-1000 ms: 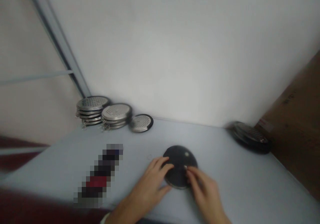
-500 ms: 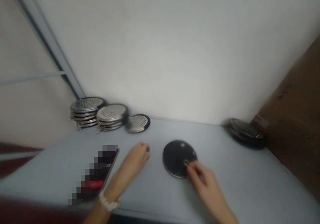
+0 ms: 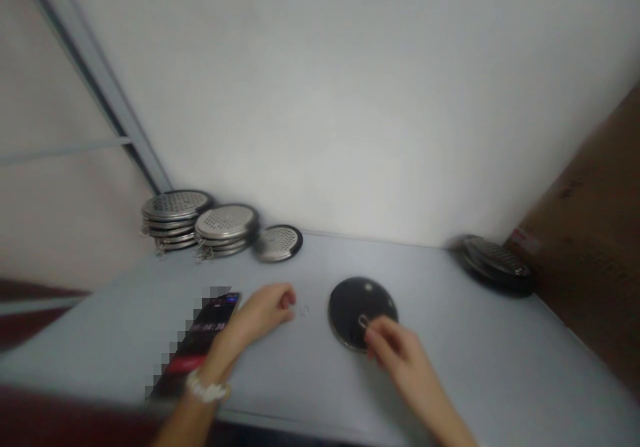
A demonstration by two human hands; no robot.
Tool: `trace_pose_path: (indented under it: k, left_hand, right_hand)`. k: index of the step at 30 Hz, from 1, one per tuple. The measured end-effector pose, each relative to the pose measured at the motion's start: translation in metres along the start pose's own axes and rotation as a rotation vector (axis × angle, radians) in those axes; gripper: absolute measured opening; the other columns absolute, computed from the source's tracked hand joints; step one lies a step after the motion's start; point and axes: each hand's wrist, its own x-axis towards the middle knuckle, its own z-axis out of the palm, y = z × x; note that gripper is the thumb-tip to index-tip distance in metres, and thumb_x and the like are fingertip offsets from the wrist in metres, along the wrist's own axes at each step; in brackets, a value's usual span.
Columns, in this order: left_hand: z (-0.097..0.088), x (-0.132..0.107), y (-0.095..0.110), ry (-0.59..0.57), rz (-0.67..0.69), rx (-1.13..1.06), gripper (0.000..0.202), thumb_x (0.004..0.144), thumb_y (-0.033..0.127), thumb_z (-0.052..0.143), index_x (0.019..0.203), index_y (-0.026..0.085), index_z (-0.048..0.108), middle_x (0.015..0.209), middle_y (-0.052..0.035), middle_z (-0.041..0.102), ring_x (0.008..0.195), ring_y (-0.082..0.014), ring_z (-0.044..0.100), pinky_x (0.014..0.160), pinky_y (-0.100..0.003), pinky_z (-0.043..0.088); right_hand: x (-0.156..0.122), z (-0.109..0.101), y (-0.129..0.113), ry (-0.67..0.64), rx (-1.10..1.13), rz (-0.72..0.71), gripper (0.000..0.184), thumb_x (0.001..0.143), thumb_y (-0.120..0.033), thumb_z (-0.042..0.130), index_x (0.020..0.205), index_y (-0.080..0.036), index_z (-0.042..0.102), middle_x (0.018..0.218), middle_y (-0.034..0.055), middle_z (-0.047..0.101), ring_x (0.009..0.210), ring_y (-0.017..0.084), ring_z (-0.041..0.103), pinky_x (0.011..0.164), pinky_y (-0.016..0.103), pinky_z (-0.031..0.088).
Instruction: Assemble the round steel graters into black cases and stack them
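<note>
A round black disc (image 3: 350, 304) with a thin metal rim lies flat on the table, right of centre. Over its near right part is my right hand (image 3: 397, 350), its thumb and finger pinching a small metal wire loop (image 3: 364, 321). To the left, my left hand (image 3: 267, 310) is low over the table with curled fingers and a gap between thumb and forefinger. Just beyond its fingertips shows a faint small wire-like piece (image 3: 304, 310), too blurred to name. A phone (image 3: 200, 340) with a lit screen lies beside my left wrist, partly behind the forearm.
Along the back left stand two stacks of round perforated metal discs, a taller stack (image 3: 175, 207) and a lower stack (image 3: 227, 224). A single perforated disc (image 3: 279, 242) lies next to them. More discs (image 3: 495, 260) sit back right by a brown cardboard box (image 3: 590, 234).
My left hand has shifted slightly left, its fingers now more curled. My right hand has moved a little left with the wire loop, which now shows more clearly over the disc.
</note>
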Motion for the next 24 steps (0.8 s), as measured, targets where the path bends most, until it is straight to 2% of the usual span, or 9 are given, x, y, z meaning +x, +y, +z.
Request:
trace_pose_path:
  k: [3, 5, 9, 14, 17, 21, 24]
  left_hand:
    - [0.005, -0.001, 0.013, 0.032, 0.057, -0.023, 0.024, 0.080, 0.029, 0.064, 0.103, 0.020, 0.067, 0.095, -0.0034, 0.070, 0.089, -0.0225, 0.065, 0.080, -0.030, 0.046]
    - [0.011, 0.000, 0.019, 0.031, 0.081, -0.035, 0.018, 0.081, 0.025, 0.063, 0.097, 0.020, 0.067, 0.098, -0.0043, 0.070, 0.092, -0.0220, 0.064, 0.084, -0.030, 0.046]
    - [0.021, 0.005, 0.021, -0.005, 0.060, -0.053, 0.007, 0.078, 0.020, 0.062, 0.083, 0.018, 0.067, 0.086, -0.0042, 0.070, 0.081, -0.0212, 0.065, 0.075, -0.029, 0.047]
    - [0.020, 0.004, 0.012, -0.001, 0.036, -0.064, 0.019, 0.071, 0.013, 0.066, 0.090, 0.017, 0.070, 0.083, -0.0028, 0.072, 0.079, -0.0207, 0.066, 0.072, -0.027, 0.047]
    - [0.016, 0.002, 0.014, 0.023, 0.035, -0.063, 0.016, 0.074, 0.011, 0.062, 0.086, 0.017, 0.071, 0.083, -0.0046, 0.073, 0.080, -0.0215, 0.068, 0.074, -0.028, 0.047]
    - [0.007, -0.008, 0.039, 0.078, 0.073, -0.102, 0.020, 0.086, 0.015, 0.054, 0.092, 0.018, 0.073, 0.095, -0.0072, 0.077, 0.090, -0.0220, 0.069, 0.083, -0.029, 0.048]
    - [0.001, -0.024, 0.073, 0.010, 0.166, -0.316, 0.021, 0.091, 0.029, 0.057, 0.092, 0.018, 0.075, 0.095, -0.0055, 0.077, 0.088, -0.0208, 0.069, 0.080, -0.027, 0.049]
  right_hand:
    - [-0.002, 0.001, 0.000, -0.017, -0.011, 0.012, 0.042, 0.096, -0.054, 0.051, 0.072, -0.021, 0.058, 0.067, -0.0017, 0.055, 0.064, 0.016, 0.048, 0.060, 0.026, 0.034]
    - [-0.002, 0.002, 0.000, -0.014, -0.014, 0.014, 0.042, 0.096, -0.054, 0.051, 0.072, -0.021, 0.057, 0.066, -0.0020, 0.054, 0.064, 0.015, 0.047, 0.059, 0.026, 0.033]
    - [-0.004, 0.001, -0.002, -0.021, -0.018, 0.029, 0.042, 0.096, -0.054, 0.051, 0.071, -0.021, 0.057, 0.065, -0.0025, 0.052, 0.062, 0.015, 0.047, 0.059, 0.026, 0.033]
    - [-0.004, -0.003, -0.008, -0.015, -0.024, 0.029, 0.040, 0.095, -0.052, 0.051, 0.071, -0.020, 0.056, 0.066, -0.0021, 0.053, 0.065, 0.015, 0.049, 0.060, 0.026, 0.034]
    - [-0.005, -0.003, -0.010, -0.015, -0.026, 0.026, 0.040, 0.096, -0.052, 0.051, 0.071, -0.020, 0.056, 0.066, -0.0019, 0.053, 0.065, 0.015, 0.049, 0.060, 0.026, 0.034]
    - [-0.007, 0.000, -0.010, -0.022, -0.027, 0.020, 0.040, 0.097, -0.052, 0.050, 0.072, -0.020, 0.056, 0.066, -0.0019, 0.054, 0.064, 0.015, 0.049, 0.060, 0.026, 0.034]
    - [-0.009, 0.004, -0.011, -0.038, -0.028, 0.004, 0.041, 0.098, -0.052, 0.048, 0.073, -0.020, 0.057, 0.066, -0.0022, 0.053, 0.063, 0.015, 0.049, 0.060, 0.026, 0.034]
